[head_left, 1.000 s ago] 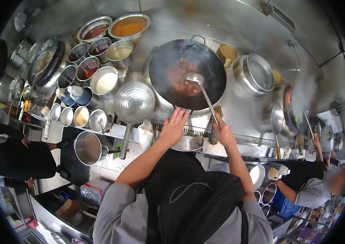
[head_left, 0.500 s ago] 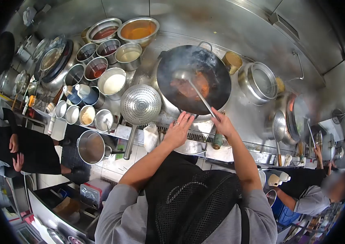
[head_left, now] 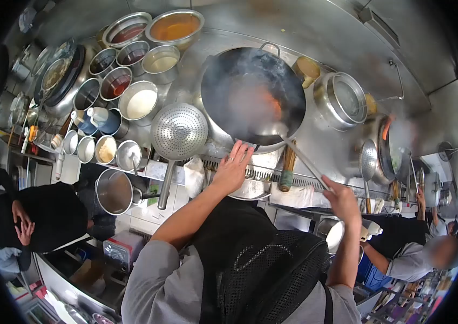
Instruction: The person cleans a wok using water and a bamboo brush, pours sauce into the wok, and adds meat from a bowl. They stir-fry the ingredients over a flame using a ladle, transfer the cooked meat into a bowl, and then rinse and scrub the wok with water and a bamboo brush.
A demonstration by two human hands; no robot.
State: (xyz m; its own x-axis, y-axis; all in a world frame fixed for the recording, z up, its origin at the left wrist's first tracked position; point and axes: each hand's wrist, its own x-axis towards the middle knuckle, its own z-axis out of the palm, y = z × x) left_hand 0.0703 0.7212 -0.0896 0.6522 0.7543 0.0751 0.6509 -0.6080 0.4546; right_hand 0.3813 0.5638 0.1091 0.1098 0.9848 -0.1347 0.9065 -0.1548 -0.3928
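Note:
My right hand point(head_left: 342, 204) is closed round the handle of a ladle point(head_left: 305, 161). The ladle's bowl end is at the near right rim of a large black wok point(head_left: 289, 116), blurred by steam and motion. Reddish-orange food point(head_left: 272, 105) shows through the steam inside the wok. At the wok's near edge lies my left hand point(head_left: 231, 170), fingers stretched forward, with a ring on one. A small greyish piece shows at its fingertips; I cannot tell whether the hand grips the rim. A brush-like tool with a green-wrapped handle point(head_left: 286, 175) lies between my hands.
Left of the wok, a perforated strainer point(head_left: 179, 132) lies near several metal pots of sauces, including a white one point(head_left: 138, 102). A metal pot point(head_left: 342, 100) stands on the right. A saucepan point(head_left: 114, 191) sits at lower left. Co-workers stand on both sides point(head_left: 40, 216) point(head_left: 407, 259).
My right hand has drawn back toward me and to the right, pulling the ladle from the wok's middle to its near right rim. Steam over the food is thicker. My left hand stays at the near edge.

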